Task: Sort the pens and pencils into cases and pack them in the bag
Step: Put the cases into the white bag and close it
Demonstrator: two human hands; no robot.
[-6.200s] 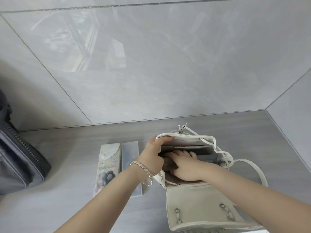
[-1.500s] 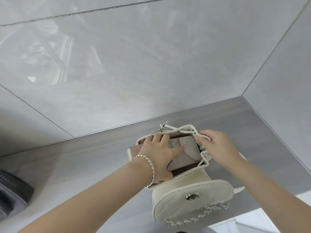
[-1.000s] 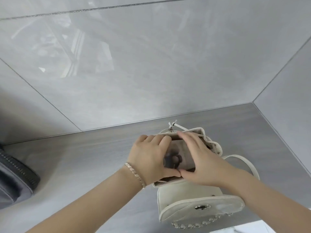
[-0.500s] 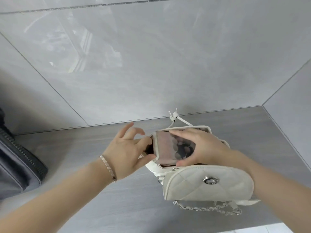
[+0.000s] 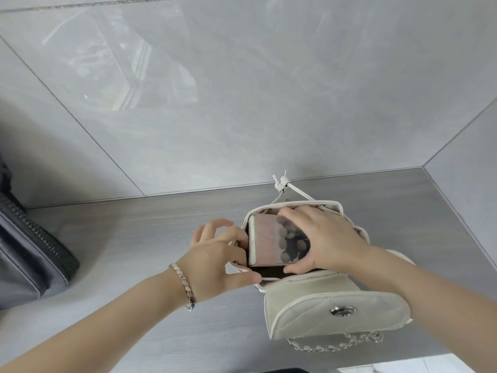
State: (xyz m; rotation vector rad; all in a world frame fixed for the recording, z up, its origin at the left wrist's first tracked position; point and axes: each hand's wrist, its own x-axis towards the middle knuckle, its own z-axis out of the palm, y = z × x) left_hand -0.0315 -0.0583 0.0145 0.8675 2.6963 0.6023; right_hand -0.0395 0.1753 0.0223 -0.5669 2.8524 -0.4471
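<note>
Grey surface [image 5: 134, 238] runs to a tiled wall; a dark zippered bag [image 5: 29, 254] sits at the far left edge, well apart from the work and not involved. White quilted bag [image 5: 336, 310] stands upright near the middle-right, mouth up, flap folded forward toward the camera with the snap facing out, presumably so the flap stays clear of the opening; chain strap hangs below it. Drawstring toggle sits at the back rim with the cord slack, so the mouth is as wide as it goes. Printed case [image 5: 277, 242] is at the bag mouth, part in and part out, tilted, its left end still above the rim. It looks nearly as wide as the opening, hence the angled entry. Right hand [image 5: 330, 238] is closed over the case from above, fingers across the far edge and thumb under the near edge, positioned to push and steer it down. Left hand [image 5: 215, 259] pinches the bag's near-left rim between thumb and forefinger, the other fingers loosely curled and free, seemingly pulling the soft rim outward to hold the gap open. Any pens or pencils are out of sight; can't tell what's in the case. Judgement: late packing stage. Risk is the case corner snagging on the rim or cord.
</note>
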